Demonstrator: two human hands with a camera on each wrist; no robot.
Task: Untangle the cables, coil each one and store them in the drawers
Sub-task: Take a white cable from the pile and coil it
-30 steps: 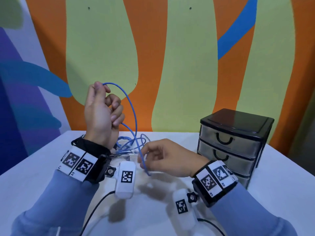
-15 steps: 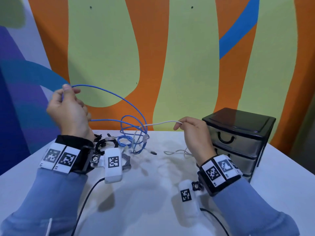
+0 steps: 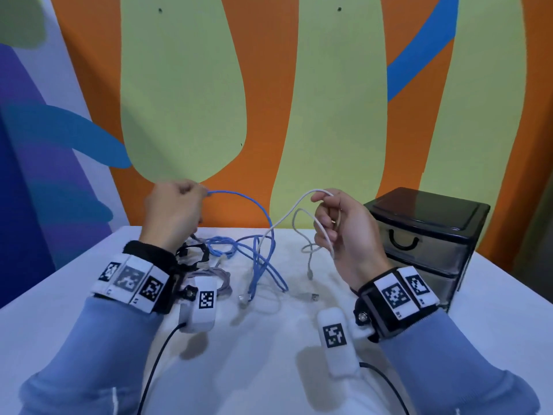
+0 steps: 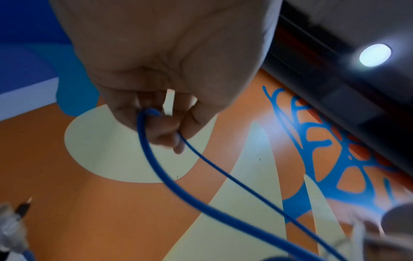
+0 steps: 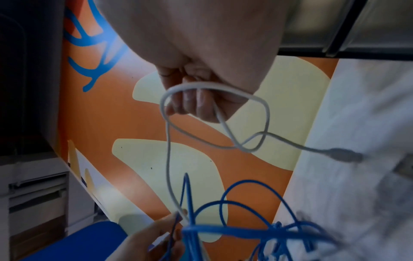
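My left hand (image 3: 176, 205) is raised above the table's left side and pinches a blue cable (image 3: 248, 202) near its end; the left wrist view shows the fingers (image 4: 165, 130) curled round that blue cable (image 4: 170, 181). The cable arcs down into a tangle of blue loops (image 3: 257, 256) on the white table (image 3: 269, 354). My right hand (image 3: 338, 217) is held up to the right and grips a white cable (image 3: 302, 199), which hangs in a loop (image 5: 214, 120) with its plug (image 5: 344, 155) dangling. A dark drawer unit (image 3: 425, 235) stands at the right, all drawers closed.
A grey cable bundle (image 3: 218, 280) and a black cable (image 3: 194, 253) lie under my left wrist. A loose USB plug (image 3: 311, 296) and a clear connector (image 3: 244, 299) lie mid-table. A painted wall rises right behind the table. Black leads run from both wrist cameras.
My left hand has come down and to the right with the blue cable. My right hand has lifted the white cable higher, drawing it out of the blue tangle into a hanging loop.
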